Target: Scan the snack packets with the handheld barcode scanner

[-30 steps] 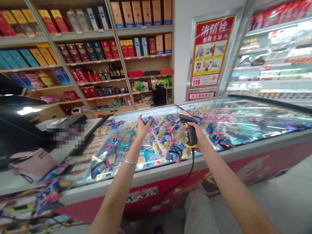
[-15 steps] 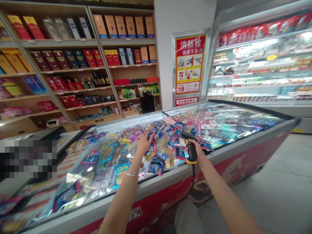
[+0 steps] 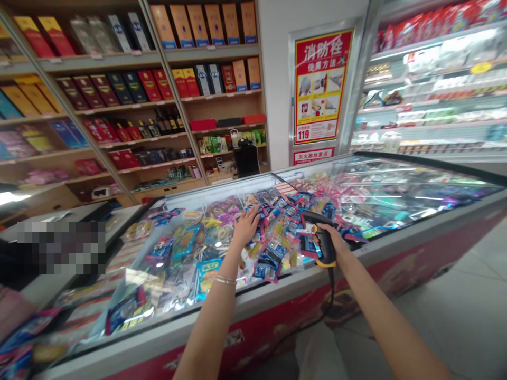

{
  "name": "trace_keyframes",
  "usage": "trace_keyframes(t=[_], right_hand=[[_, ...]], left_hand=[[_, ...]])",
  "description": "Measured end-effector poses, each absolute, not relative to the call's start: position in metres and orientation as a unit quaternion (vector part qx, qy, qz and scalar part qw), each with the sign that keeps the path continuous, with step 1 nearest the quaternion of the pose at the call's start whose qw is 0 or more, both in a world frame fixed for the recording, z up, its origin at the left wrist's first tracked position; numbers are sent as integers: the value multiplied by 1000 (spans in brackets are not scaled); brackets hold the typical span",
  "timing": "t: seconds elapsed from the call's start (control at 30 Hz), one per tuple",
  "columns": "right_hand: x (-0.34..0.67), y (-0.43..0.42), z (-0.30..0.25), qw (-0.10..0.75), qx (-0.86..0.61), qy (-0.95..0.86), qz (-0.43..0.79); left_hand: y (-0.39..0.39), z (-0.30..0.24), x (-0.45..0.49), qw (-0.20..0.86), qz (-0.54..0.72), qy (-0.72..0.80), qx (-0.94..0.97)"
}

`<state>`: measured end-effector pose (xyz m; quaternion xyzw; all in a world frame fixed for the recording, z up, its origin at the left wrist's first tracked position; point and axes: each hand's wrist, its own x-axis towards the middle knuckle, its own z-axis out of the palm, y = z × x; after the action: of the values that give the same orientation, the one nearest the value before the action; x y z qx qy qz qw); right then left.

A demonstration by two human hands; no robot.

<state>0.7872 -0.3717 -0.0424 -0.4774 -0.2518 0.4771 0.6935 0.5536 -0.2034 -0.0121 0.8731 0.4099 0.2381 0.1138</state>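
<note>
My left hand (image 3: 246, 228) lies with its fingers spread on a heap of colourful plastic-wrapped snack packets (image 3: 269, 261). These packets fill a glass-topped chest freezer (image 3: 253, 298), and the hand rests on them through no visible grip. A thin bracelet circles my left wrist. My right hand (image 3: 330, 241) grips a black handheld barcode scanner (image 3: 325, 247) with a yellow band, holding it above the freezer's front rim. The scanner's black cord (image 3: 330, 295) hangs down past the red freezer front.
Wooden shelves (image 3: 170, 108) of boxed liquor and bottles stand behind the freezer. A lit refrigerated display case (image 3: 431, 95) stands at the right, with a red fire-hydrant poster (image 3: 319, 87) between them. A counter (image 3: 79, 216) lies at the left, and tiled floor (image 3: 447, 327) at the lower right.
My left hand has dropped from a raised position onto the packets. The scanner has moved lower and nearer the front rim, and the view has swung slightly.
</note>
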Motion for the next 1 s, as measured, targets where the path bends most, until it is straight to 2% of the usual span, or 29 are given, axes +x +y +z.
trace_keyframes(t=[0.13, 0.37, 0.57, 0.67, 0.77, 0.83, 1.0], right_hand=[[787, -372, -42, 688, -481, -251, 482], [788, -374, -40, 692, -476, -246, 483], [773, -370, -8, 709, -464, -267, 459], [740, -354, 17, 701, -442, -308, 467], [689, -328, 35, 649, -431, -334, 531], [648, -307, 40, 604, -422, -348, 579], [544, -256, 27, 564, -393, -385, 616]], left_hand=[[-206, -11, 553, 101, 294, 423, 851], [-217, 3, 547, 108, 302, 435, 841], [-202, 47, 478, 69, 360, 464, 806], [-187, 60, 416, 30, 385, 508, 770], [-172, 55, 354, 1, 381, 568, 730], [-163, 44, 321, -4, 362, 609, 706], [-145, 0, 274, 43, 313, 623, 716]])
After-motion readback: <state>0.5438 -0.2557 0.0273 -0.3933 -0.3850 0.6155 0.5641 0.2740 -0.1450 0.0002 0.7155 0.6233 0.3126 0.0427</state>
